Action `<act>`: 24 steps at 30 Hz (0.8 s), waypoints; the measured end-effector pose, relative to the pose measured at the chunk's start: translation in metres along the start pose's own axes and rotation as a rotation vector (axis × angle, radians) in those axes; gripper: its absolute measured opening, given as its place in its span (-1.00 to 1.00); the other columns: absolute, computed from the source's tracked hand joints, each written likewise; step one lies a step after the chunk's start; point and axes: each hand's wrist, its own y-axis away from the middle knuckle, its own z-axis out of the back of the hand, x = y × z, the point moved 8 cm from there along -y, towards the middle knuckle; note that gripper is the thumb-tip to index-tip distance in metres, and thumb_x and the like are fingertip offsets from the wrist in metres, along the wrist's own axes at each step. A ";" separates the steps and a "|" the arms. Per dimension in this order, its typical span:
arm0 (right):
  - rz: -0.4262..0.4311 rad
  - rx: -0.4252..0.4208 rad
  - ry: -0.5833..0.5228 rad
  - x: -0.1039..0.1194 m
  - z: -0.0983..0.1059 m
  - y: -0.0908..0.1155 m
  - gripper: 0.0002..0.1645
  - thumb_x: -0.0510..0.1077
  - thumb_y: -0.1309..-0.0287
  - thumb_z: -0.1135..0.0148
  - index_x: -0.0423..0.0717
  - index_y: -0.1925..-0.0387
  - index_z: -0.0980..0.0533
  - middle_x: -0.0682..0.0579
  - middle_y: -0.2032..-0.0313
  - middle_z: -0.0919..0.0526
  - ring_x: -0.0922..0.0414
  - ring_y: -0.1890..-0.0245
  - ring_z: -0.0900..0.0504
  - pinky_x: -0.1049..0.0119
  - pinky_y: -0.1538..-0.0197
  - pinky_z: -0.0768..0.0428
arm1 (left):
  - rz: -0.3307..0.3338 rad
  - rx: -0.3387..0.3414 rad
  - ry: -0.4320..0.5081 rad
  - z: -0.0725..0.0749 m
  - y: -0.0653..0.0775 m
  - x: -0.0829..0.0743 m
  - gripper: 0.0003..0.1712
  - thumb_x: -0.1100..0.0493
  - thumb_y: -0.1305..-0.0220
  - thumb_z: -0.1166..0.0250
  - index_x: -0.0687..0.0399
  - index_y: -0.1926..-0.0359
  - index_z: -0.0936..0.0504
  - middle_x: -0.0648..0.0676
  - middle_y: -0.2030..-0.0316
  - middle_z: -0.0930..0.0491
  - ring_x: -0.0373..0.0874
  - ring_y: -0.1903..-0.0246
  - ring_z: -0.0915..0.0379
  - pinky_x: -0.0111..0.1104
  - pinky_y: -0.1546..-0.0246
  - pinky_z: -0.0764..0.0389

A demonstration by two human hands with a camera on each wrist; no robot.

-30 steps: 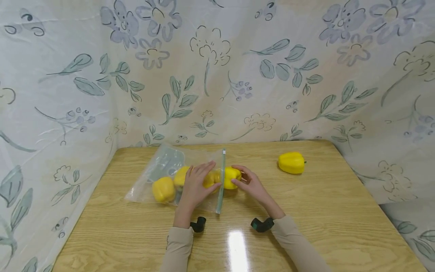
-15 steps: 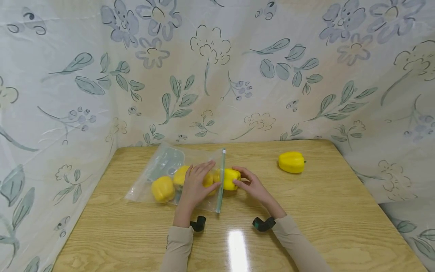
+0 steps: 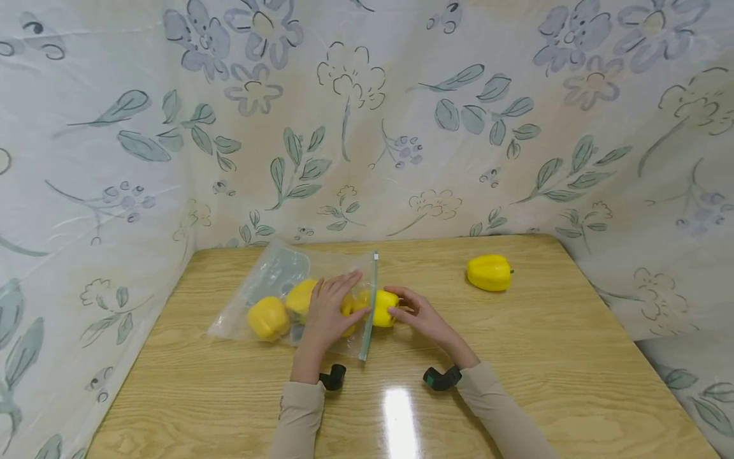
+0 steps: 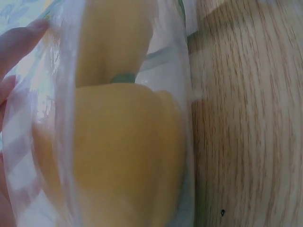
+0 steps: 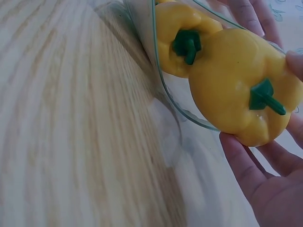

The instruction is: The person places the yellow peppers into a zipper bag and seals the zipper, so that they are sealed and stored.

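A clear zip bag (image 3: 338,347) lies with its green-edged mouth facing right, several yellow bell peppers (image 3: 268,319) inside. My left hand (image 3: 329,312) lies over the bag near its mouth, thumb and fingers spread along the upper layer and gripping it. At the mouth, my right hand (image 3: 424,319) holds another yellow bell pepper (image 3: 385,309) between thumb and fingers, part of it inside the opening. In the right wrist view this held pepper (image 5: 241,85) has its green stem outward and sits against a pepper (image 5: 170,42) within the bag. Peppers show blurred through the plastic in the left wrist view.
One more yellow bell pepper (image 3: 489,273) lies on its side at the back right of the wooden table (image 3: 516,357). Floral cloth (image 3: 367,159) hangs behind and at both sides. A dark camera (image 3: 441,378) is worn at each wrist.
My right hand has moved slightly left, pushing the held pepper further into the bag's mouth. The peppers inside have shifted a little left. My left hand stays nearly in place.
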 end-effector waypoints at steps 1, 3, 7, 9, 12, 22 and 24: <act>-0.001 0.003 -0.008 -0.001 -0.001 0.000 -0.40 -0.21 -0.30 -0.04 -0.32 -0.30 -0.17 -0.23 -0.25 -0.29 -0.22 -0.13 -0.35 0.15 0.00 -0.58 | -0.005 -0.004 0.000 0.000 0.000 0.000 -0.19 -0.19 0.00 -0.38 -0.19 -0.29 -0.34 -0.07 -0.24 -0.39 -0.07 -0.19 -0.29 0.07 -0.30 -0.06; 0.005 0.005 -0.018 -0.001 -0.003 -0.001 -0.40 -0.22 -0.29 -0.04 -0.30 -0.31 -0.17 -0.22 -0.26 -0.27 -0.23 -0.16 -0.33 0.19 -0.01 -0.57 | -0.017 -0.013 -0.005 0.001 0.000 -0.001 -0.19 -0.19 0.01 -0.38 -0.17 -0.29 -0.35 -0.06 -0.23 -0.40 -0.06 -0.18 -0.30 0.08 -0.29 -0.07; 0.029 0.003 -0.062 -0.001 -0.005 -0.002 -0.41 -0.26 -0.27 -0.05 -0.32 -0.29 -0.17 -0.25 -0.27 -0.23 -0.26 -0.22 -0.27 0.26 -0.06 -0.54 | -0.034 -0.026 -0.005 0.002 0.000 -0.002 -0.19 -0.18 0.02 -0.39 -0.14 -0.28 -0.37 -0.04 -0.21 -0.42 -0.06 -0.18 -0.31 0.09 -0.28 -0.09; 0.034 -0.011 -0.070 -0.001 -0.006 -0.002 -0.42 -0.27 -0.26 -0.07 -0.31 -0.27 -0.19 -0.25 -0.25 -0.24 -0.26 -0.22 -0.27 0.26 -0.07 -0.53 | -0.038 -0.030 -0.003 0.002 0.000 -0.002 -0.19 -0.18 0.02 -0.39 -0.13 -0.27 -0.37 -0.03 -0.21 -0.42 -0.06 -0.17 -0.31 0.09 -0.28 -0.10; 0.034 -0.046 -0.040 0.001 -0.004 -0.002 -0.45 -0.26 -0.23 -0.11 -0.26 -0.23 -0.25 -0.22 -0.23 -0.28 -0.25 -0.19 -0.31 0.19 -0.08 -0.52 | -0.038 -0.031 -0.008 0.002 0.000 -0.002 -0.19 -0.18 0.02 -0.39 -0.12 -0.27 -0.38 -0.03 -0.21 -0.42 -0.05 -0.17 -0.31 0.08 -0.28 -0.10; 0.019 -0.113 -0.002 0.002 -0.002 -0.002 -0.46 -0.22 -0.18 -0.19 -0.22 -0.19 -0.31 -0.16 -0.20 -0.34 -0.21 -0.13 -0.38 0.08 -0.07 -0.52 | -0.021 -0.001 -0.009 -0.001 0.000 -0.001 -0.20 -0.20 -0.01 -0.36 -0.13 -0.28 -0.36 -0.07 -0.23 -0.39 -0.07 -0.20 -0.29 0.06 -0.31 -0.05; 0.027 -0.132 -0.009 0.002 -0.003 -0.002 -0.45 -0.22 -0.16 -0.21 -0.25 -0.16 -0.31 -0.18 -0.19 -0.33 -0.23 -0.13 -0.39 0.15 -0.06 -0.55 | -0.024 -0.004 -0.010 -0.001 0.000 -0.002 -0.21 -0.20 -0.01 -0.36 -0.14 -0.28 -0.36 -0.08 -0.23 -0.39 -0.08 -0.20 -0.29 0.06 -0.30 -0.06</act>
